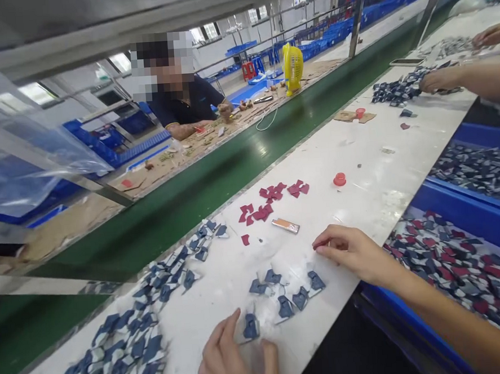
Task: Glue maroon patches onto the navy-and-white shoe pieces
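Note:
At the bottom of the head view, my left hand (233, 357) has thumb and index finger spread around a small blue-and-white piece (250, 326) on the white table. My right hand (349, 251) is closed in a pinch above the table, and a sliver of dark red piece (317, 245) shows at its fingertips. Between the hands lie several blue-and-white pieces (285, 307). Farther back are loose dark red pieces (262, 212) and a flat orange-and-silver packet (285, 225). A large heap of blue-and-white pieces (128, 349) spreads along the left.
Blue bins (466, 202) full of mixed pieces stand at the right, below the table edge. A red cap (339, 179) lies on the table. Beyond the green conveyor belt (216, 194) sit another person (189, 103) and a yellow fan (293, 68). Co-workers' hands (438, 79) are at the upper right.

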The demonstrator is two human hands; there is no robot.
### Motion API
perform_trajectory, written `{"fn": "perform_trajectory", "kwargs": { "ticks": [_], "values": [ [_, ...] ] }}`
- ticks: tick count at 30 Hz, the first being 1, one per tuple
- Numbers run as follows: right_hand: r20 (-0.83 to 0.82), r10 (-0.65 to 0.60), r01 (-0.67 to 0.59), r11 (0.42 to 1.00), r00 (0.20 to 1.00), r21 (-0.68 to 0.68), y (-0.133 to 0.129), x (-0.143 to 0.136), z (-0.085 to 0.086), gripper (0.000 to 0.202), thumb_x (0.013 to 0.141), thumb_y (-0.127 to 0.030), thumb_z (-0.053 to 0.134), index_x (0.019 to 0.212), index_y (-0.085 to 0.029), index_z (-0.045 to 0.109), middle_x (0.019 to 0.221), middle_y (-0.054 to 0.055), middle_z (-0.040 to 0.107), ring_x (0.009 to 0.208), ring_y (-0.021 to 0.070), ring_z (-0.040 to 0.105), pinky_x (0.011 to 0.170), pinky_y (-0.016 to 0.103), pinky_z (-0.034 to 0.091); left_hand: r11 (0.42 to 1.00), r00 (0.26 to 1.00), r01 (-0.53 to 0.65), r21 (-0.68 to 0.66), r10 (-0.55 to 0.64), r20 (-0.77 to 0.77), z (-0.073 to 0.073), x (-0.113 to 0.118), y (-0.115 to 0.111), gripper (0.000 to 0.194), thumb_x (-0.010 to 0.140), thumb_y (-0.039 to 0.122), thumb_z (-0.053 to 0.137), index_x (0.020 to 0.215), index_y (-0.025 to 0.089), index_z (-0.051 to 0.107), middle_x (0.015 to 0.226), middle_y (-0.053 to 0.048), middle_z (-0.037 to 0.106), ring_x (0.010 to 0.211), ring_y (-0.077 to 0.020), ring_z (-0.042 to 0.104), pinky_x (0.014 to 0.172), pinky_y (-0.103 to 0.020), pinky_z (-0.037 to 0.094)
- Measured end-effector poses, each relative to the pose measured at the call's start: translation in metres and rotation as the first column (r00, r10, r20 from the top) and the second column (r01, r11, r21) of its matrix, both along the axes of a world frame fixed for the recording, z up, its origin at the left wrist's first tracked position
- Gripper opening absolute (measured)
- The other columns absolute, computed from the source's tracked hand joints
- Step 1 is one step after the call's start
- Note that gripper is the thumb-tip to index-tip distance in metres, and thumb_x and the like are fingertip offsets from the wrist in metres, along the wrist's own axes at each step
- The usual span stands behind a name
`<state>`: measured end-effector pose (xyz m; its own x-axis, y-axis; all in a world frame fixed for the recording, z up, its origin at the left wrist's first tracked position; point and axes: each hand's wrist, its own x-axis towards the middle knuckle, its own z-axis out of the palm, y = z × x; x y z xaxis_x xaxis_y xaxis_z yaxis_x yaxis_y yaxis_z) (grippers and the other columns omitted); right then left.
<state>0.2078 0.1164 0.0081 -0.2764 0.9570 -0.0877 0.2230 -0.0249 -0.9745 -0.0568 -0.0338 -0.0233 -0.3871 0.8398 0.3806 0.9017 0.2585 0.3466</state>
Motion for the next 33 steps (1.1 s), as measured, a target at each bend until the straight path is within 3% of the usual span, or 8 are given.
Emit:
{"fn": "perform_trajectory", "kwargs": {
  "ticks": [6, 12, 16, 22, 27, 33],
  "values": [
    [-0.209, -0.040, -0.011, 0.971, 0.977, -0.237, -0.023, 0.003, -0.015, 0.033, 0.088, -0.050, 0.081, 0.095, -0.020, 0.071, 0.072, 0.004, 0.075, 0.069, 0.0216, 0.071, 0.071, 0.034, 0.056, 0.964, 0.962, 0.265, 0.028, -0.262, -0.073, 0.024, 0.046, 0.018, 0.030, 0.096, 0.030, 0.067, 0.125, 0.027, 0.064, 0.137, -0.015, 0.055, 0.127, -0.0361, 0.055, 0.107, -0.055, 0.040],
    [-0.224, -0.005, -0.056, 0.962, 0.975, -0.266, -0.031, 0.004, -0.022, 0.033, 0.090, -0.050, 0.081, 0.095, -0.018, 0.073, 0.066, -0.002, 0.064, 0.056, 0.0138, 0.056, 0.055, 0.027, 0.041, 0.943, 0.942, 0.327, -0.063, -0.331, -0.059, 0.020, 0.079, 0.036, 0.033, 0.089, 0.027, 0.077, 0.121, 0.026, 0.069, 0.144, -0.016, 0.057, 0.132, -0.0397, 0.051, 0.105, -0.055, 0.041],
    [-0.187, 0.004, -0.042, 0.979, 0.982, -0.201, -0.034, 0.003, -0.015, 0.036, 0.096, -0.052, 0.073, 0.094, -0.016, 0.076, 0.085, 0.002, 0.066, 0.063, 0.0132, 0.056, 0.057, 0.027, 0.042, 0.939, 0.941, 0.333, -0.087, -0.336, -0.033, 0.016, 0.084, 0.045, 0.031, 0.091, 0.026, 0.076, 0.122, 0.026, 0.069, 0.145, -0.016, 0.056, 0.134, -0.0391, 0.049, 0.107, -0.057, 0.042],
    [-0.112, 0.014, -0.039, 0.973, 0.994, -0.227, -0.035, 0.003, -0.008, 0.040, 0.097, -0.053, 0.070, 0.091, -0.015, 0.077, 0.057, -0.003, 0.057, 0.054, 0.0146, 0.053, 0.055, 0.028, 0.039, 0.935, 0.942, 0.333, -0.125, -0.335, 0.002, 0.017, 0.088, 0.050, 0.025, 0.092, 0.025, 0.077, 0.115, 0.027, 0.069, 0.144, -0.015, 0.056, 0.134, -0.0389, 0.048, 0.108, -0.060, 0.042],
    [-0.155, -0.014, -0.031, 0.957, 0.988, -0.289, -0.034, 0.004, -0.014, 0.038, 0.091, -0.052, 0.076, 0.095, -0.014, 0.078, 0.054, -0.002, 0.061, 0.048, 0.0141, 0.054, 0.050, 0.026, 0.040, 0.929, 0.938, 0.345, -0.132, -0.345, 0.019, 0.019, 0.091, 0.052, 0.017, 0.092, 0.027, 0.078, 0.108, 0.026, 0.070, 0.145, -0.015, 0.056, 0.134, -0.0391, 0.047, 0.108, -0.060, 0.042],
    [-0.189, -0.085, 0.015, 0.939, 0.978, -0.344, -0.034, 0.001, -0.017, 0.035, 0.088, -0.051, 0.078, 0.089, -0.018, 0.069, 0.081, 0.005, 0.077, 0.046, 0.0137, 0.063, 0.040, 0.024, 0.043, 0.915, 0.922, 0.387, -0.117, -0.386, 0.032, 0.019, 0.091, 0.056, 0.009, 0.094, 0.027, 0.075, 0.102, 0.024, 0.071, 0.146, -0.015, 0.057, 0.135, -0.0394, 0.046, 0.106, -0.057, 0.044]
  ]
}}
